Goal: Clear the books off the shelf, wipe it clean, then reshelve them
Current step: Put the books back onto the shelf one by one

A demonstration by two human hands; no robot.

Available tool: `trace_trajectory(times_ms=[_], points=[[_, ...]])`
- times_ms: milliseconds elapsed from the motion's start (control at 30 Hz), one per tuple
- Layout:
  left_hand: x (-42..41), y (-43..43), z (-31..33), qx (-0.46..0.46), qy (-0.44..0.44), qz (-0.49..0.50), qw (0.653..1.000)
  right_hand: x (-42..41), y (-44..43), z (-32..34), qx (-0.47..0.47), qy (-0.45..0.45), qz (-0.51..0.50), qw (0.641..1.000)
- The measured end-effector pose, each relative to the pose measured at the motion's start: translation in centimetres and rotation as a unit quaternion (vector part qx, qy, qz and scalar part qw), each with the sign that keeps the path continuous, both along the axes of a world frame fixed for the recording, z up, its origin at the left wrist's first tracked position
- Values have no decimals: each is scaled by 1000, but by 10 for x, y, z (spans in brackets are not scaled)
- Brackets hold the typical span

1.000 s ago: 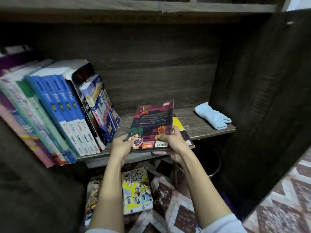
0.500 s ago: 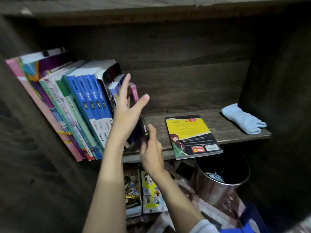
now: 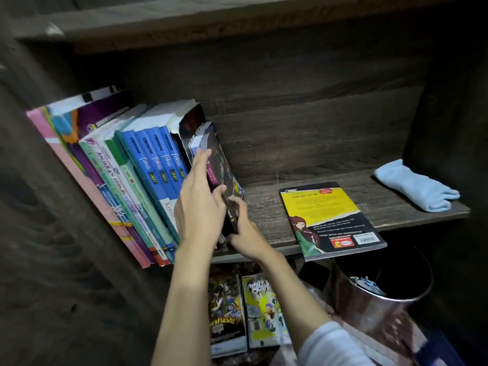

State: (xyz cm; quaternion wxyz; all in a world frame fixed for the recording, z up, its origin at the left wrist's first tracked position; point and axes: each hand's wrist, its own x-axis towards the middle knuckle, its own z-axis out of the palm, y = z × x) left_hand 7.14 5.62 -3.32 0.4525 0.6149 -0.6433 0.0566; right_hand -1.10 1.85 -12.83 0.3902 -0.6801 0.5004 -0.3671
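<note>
A row of books (image 3: 148, 165) leans to the left on the dark wooden shelf (image 3: 390, 188). At its right end stands a dark-covered comic (image 3: 223, 165), tilted against the others. My left hand (image 3: 199, 207) lies flat against the row, thumb on the comic's spine. My right hand (image 3: 244, 231) grips the comic's lower edge from the right. A yellow and black comic (image 3: 330, 217) lies flat on the shelf, its front corner overhanging the edge. A folded light blue cloth (image 3: 414, 188) rests at the shelf's far right.
Below the shelf, two comics (image 3: 245, 313) lie on the patterned floor. A shiny metal bin (image 3: 380, 305) stands under the shelf's right half. Dark wooden side panels close in on left and right, and another board runs overhead.
The dark comic, held flat in both hands a second ago, now stands upright at the right end of the row. My left hand has closed flatter against it.
</note>
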Motion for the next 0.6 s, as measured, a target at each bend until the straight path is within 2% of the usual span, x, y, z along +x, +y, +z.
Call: trace_trajectory(times_ms=[67, 133, 200, 267, 333, 467, 600], points=[[2, -8, -4, -44, -89, 59, 993, -4, -11, -3, 10, 8, 59, 998], [6, -18, -8, -52, -135, 89, 985, -10, -30, -15, 24, 25, 90, 995], [11, -28, -11, -34, -142, 74, 987, -18, -32, -10, 30, 1, 95, 995], [15, -36, -14, -39, -142, 41, 988, -25, -35, -11, 80, -79, 73, 991], [13, -39, -16, -45, -134, 38, 989, -29, -35, -13, 109, -116, 40, 986], [0, -41, -23, -42, -139, 100, 984, -22, -41, -19, 77, -51, -35, 995], [3, -46, -30, -27, -198, 132, 971, -11, -33, -18, 10, 53, -102, 993]])
